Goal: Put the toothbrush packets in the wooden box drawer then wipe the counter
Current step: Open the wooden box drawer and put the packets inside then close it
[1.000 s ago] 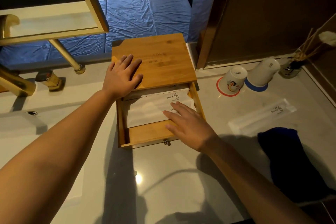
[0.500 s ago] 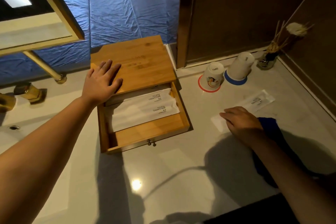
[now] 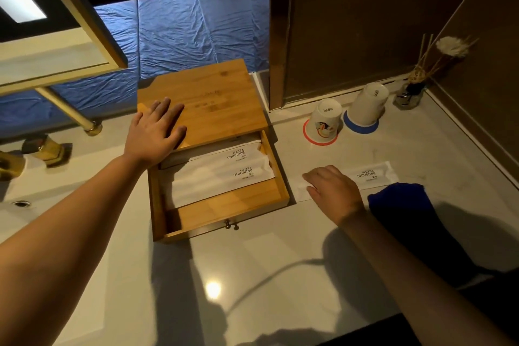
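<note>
A wooden box stands on the pale counter, with its drawer pulled out toward me. Two white toothbrush packets lie inside the drawer, one partly under the other. My left hand lies flat with spread fingers on the box's top, at its left side. A third toothbrush packet lies flat on the counter to the right of the drawer. My right hand covers that packet's left half with fingers curled down onto it. A dark blue cloth lies just right of that hand.
Two upturned paper cups stand on coasters behind the packet, with a reed diffuser jar in the back right corner. A brass tap and the sink basin are at the left. A brown wall edges the counter on the right.
My right hand left the drawer, where it had laid a packet, and went right onto the packet on the counter. My left hand stayed on the box top.
</note>
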Demonstrator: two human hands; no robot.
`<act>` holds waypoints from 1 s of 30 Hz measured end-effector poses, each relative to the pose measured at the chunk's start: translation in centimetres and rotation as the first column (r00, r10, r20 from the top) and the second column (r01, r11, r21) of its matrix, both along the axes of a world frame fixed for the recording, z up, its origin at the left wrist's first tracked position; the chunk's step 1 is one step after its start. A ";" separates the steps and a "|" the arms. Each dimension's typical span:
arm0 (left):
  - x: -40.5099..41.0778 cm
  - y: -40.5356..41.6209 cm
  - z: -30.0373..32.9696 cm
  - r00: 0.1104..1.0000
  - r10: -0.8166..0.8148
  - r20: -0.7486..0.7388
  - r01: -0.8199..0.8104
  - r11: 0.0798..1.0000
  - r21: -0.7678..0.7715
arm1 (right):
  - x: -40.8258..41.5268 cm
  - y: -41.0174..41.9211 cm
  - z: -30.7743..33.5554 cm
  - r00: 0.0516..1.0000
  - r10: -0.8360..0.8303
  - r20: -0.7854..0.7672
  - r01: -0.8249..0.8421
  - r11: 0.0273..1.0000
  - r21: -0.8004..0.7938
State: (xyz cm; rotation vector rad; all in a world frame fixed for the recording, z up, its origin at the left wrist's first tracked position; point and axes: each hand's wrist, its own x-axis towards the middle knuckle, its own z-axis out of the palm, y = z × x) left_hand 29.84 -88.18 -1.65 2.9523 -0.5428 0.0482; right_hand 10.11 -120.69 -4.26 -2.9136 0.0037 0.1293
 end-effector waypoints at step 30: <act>0.1 0.1 -0.3 1.000 0.004 0.014 -0.004 0.999 -0.034 | 3.6 10.4 10.0 0.743 0.343 0.575 -0.452 0.891 0.053</act>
